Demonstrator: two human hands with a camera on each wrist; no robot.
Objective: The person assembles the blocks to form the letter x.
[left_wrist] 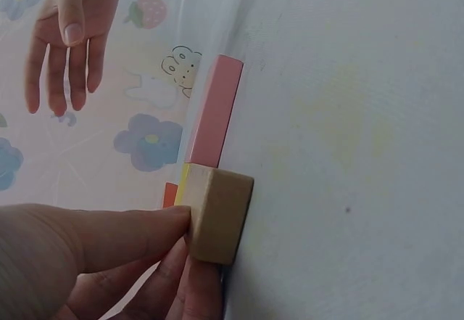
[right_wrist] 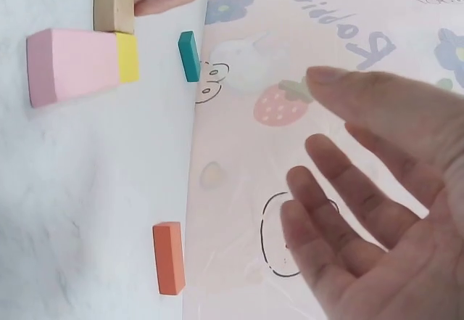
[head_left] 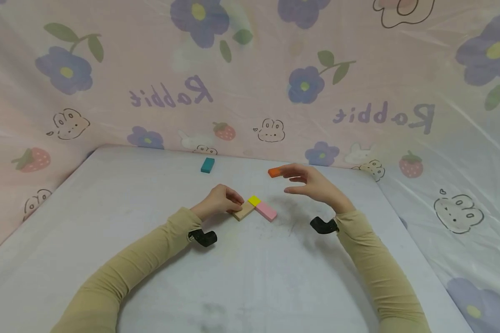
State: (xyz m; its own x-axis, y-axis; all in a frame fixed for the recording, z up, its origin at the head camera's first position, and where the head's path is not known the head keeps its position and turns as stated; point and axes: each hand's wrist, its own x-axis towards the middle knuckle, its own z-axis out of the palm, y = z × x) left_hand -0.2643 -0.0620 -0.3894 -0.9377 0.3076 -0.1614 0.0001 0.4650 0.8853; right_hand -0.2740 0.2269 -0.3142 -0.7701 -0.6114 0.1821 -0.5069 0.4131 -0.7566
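Note:
My left hand (head_left: pixel 220 200) pinches a plain wooden block (head_left: pixel 243 212) between thumb and fingers, low at the table. One end of that block meets a yellow block (head_left: pixel 254 200), and a pink block (head_left: pixel 266 211) runs off from the yellow one toward the right, so they form a corner. Off to the right, my right hand (head_left: pixel 314 182) is raised with fingers spread and nothing in its grasp. An orange block (right_wrist: pixel 169 260) lies on the table beyond it; in the head view the fingertips overlap this block, while the right wrist view shows them apart.
A teal block (head_left: pixel 207 165) lies toward the back of the white table (head_left: pixel 158 277). Behind the table hangs a pink curtain (head_left: pixel 250 60) printed with flowers, rabbits and strawberries. Black curved mounts (head_left: pixel 324 225) stick out at both wrists.

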